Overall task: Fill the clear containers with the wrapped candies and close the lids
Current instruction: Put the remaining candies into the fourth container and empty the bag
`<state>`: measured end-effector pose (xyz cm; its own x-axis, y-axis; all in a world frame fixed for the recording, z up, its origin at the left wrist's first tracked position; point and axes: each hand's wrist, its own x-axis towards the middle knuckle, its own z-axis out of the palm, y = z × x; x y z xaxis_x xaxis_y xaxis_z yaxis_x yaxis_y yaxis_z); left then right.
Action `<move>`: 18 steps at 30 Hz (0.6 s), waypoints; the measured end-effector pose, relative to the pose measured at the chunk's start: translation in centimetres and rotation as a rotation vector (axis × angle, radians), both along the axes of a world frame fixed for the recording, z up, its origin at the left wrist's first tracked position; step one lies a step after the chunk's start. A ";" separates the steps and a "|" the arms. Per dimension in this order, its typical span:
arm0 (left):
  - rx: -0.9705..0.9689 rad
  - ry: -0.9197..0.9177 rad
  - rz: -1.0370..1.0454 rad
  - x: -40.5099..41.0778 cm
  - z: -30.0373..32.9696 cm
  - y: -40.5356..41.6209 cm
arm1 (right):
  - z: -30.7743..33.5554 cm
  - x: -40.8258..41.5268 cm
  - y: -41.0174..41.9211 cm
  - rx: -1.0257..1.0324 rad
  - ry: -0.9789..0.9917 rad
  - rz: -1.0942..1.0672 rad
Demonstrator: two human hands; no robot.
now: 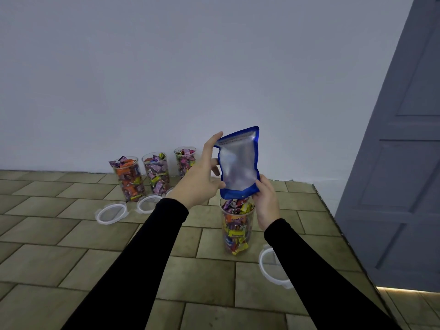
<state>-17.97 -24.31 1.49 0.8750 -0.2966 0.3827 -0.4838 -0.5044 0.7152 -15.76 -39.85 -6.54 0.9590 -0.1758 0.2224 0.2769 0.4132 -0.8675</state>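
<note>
Both hands on the pouch (239,163): blue-edged plastic with a clear, glossy window, inverted, mouth down, looked empty. My left hand (202,177) was spread along its 9 o'clock edge, fingers mostly straight, thumb at the lower edge; can't tell whether that was a real grip or just support. My right hand (266,201) pinched the lower corner at 5 o'clock, fingers curled round it.

Pouch mouth sat just above the near container (238,229), a clear smooth plastic cylinder, upright, lid off, packed to the rim with crinkly multicoloured wrapped candies (235,206).

Count: four containers, all full, all open. The other three (128,179) stood in a row at 10 o'clock by the wall. White ring-shaped lids: two fully visible at 9 o'clock (112,213), a third partly hidden behind my left arm, one at 4 o'clock (273,267) of the near container. Surface was tan brick-pattern tile (71,234).
</note>
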 end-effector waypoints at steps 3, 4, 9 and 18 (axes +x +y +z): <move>0.073 -0.028 0.003 -0.1 0.1 0.0 | 0.1 -0.2 -0.1 -0.048 -0.021 0.001; 0.076 -0.030 0.003 -0.1 0.0 0.0 | 0.1 -0.2 0.0 -0.063 -0.026 0.002; 0.045 -0.071 0.013 -0.1 -0.8 -0.3 | 0.4 -0.4 0.0 -0.076 -0.024 0.030; -0.100 -0.090 0.019 0.6 -1.2 0.5 | 0.3 0.0 0.0 -0.012 0.044 -0.034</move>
<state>-17.34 -23.82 0.29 0.8405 -0.2367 0.4873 -0.5398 -0.4420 0.7164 -15.72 -39.85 -6.24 0.9613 -0.2060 0.1828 0.2525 0.3937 -0.8839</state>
